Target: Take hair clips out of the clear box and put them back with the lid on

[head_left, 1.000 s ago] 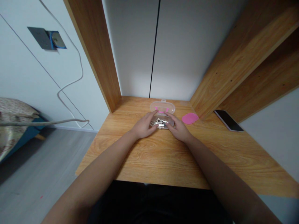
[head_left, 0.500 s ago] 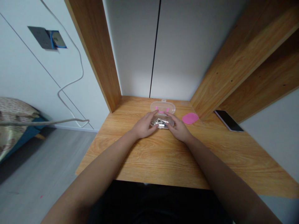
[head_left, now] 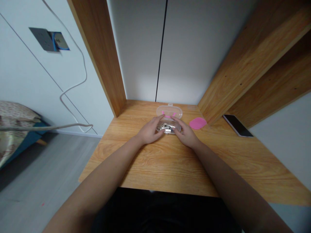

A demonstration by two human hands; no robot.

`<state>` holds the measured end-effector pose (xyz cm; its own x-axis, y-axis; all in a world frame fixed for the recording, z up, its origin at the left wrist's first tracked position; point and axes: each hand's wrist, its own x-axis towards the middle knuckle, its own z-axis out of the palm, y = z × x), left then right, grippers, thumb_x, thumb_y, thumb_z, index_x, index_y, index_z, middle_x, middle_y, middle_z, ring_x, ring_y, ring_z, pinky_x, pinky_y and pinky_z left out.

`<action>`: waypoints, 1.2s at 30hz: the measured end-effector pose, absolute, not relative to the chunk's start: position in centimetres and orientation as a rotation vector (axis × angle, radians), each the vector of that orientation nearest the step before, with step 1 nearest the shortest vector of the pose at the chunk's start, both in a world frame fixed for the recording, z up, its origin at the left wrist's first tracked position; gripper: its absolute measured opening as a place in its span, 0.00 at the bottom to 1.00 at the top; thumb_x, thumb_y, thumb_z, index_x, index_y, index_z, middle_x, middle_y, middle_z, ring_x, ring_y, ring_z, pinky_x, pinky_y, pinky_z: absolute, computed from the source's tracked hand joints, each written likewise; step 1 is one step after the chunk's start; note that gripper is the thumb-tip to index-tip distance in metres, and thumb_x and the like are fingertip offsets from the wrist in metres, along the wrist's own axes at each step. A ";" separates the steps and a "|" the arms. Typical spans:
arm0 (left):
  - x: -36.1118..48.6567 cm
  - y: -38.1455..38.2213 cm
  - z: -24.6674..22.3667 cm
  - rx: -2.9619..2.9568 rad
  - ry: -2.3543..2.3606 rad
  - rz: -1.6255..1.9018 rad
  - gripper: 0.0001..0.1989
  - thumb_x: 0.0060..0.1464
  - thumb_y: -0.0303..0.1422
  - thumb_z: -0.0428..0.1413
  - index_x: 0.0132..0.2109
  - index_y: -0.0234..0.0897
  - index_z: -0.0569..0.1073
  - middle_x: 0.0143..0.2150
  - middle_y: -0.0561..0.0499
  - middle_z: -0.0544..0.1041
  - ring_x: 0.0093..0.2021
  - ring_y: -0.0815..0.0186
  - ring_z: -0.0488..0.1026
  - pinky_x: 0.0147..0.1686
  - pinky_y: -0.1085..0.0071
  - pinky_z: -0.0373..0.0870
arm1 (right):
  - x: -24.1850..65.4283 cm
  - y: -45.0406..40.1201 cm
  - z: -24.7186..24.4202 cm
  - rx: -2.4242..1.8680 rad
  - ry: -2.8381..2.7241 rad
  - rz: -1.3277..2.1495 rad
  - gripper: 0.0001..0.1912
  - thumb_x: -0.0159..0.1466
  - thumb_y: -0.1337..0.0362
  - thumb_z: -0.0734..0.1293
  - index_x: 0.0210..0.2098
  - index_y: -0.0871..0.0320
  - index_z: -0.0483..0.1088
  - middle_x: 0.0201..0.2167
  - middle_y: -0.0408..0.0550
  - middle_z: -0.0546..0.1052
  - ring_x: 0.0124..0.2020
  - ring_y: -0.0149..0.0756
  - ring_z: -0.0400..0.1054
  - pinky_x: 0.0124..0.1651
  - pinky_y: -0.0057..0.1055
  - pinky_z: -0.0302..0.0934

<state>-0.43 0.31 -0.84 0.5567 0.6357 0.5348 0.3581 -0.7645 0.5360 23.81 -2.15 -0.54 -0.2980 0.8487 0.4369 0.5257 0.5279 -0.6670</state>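
My left hand and right hand grip a clear plastic case from either side, in a narrow hold at the far end of an oak-toned wooden desk. The fingers of both hands curve over the near half of the case, their tips almost meeting above it. Small metal pieces lie bunched inside that half, though their exact kind is too small to tell. Pink marks show on the far half of the case, which sits clear of my hands. Whether the case is latched or lies open cannot be told from here.

Just right of the case lies a pink silicone pad, not touching it. Farther right, a black-screened smartphone rests near the desk's right edge. Wooden panels rise on the right, and another wooden panel stands on the left against a white wall. A wall socket feeds a pale cable that loops down the wall on the left. Patterned bedding sits beyond the desk at left, above a grey floor.
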 end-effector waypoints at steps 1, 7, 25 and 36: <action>-0.4 0.3 -0.8 2.430 0.812 1.048 0.37 0.62 0.38 0.55 0.73 0.38 0.51 0.68 0.35 0.65 0.65 0.48 0.66 0.63 0.48 0.66 | 23.8 -2.2 -0.5 -1.118 -1.978 0.516 0.31 0.67 0.66 0.63 0.69 0.47 0.59 0.65 0.49 0.69 0.64 0.45 0.66 0.68 0.49 0.59; -0.4 0.4 -0.9 2.432 0.807 1.055 0.36 0.62 0.38 0.55 0.72 0.38 0.51 0.68 0.35 0.64 0.66 0.49 0.66 0.64 0.48 0.65 | 23.7 -2.3 -0.3 -1.122 -1.982 0.512 0.31 0.67 0.66 0.63 0.68 0.48 0.60 0.66 0.48 0.69 0.64 0.46 0.66 0.68 0.49 0.58; -0.5 0.3 -0.8 2.420 0.811 1.039 0.36 0.63 0.38 0.55 0.72 0.37 0.51 0.69 0.34 0.63 0.67 0.48 0.64 0.65 0.47 0.64 | 23.8 -2.1 -0.5 -1.107 -1.989 0.542 0.31 0.68 0.64 0.63 0.69 0.48 0.58 0.67 0.49 0.67 0.66 0.46 0.63 0.70 0.51 0.55; -0.5 0.2 -0.7 2.406 0.817 1.030 0.36 0.62 0.38 0.55 0.73 0.37 0.51 0.70 0.34 0.62 0.68 0.48 0.63 0.66 0.46 0.63 | 23.8 -2.2 -0.4 -1.107 -1.992 0.529 0.30 0.68 0.64 0.63 0.69 0.48 0.59 0.66 0.50 0.69 0.64 0.46 0.66 0.69 0.51 0.57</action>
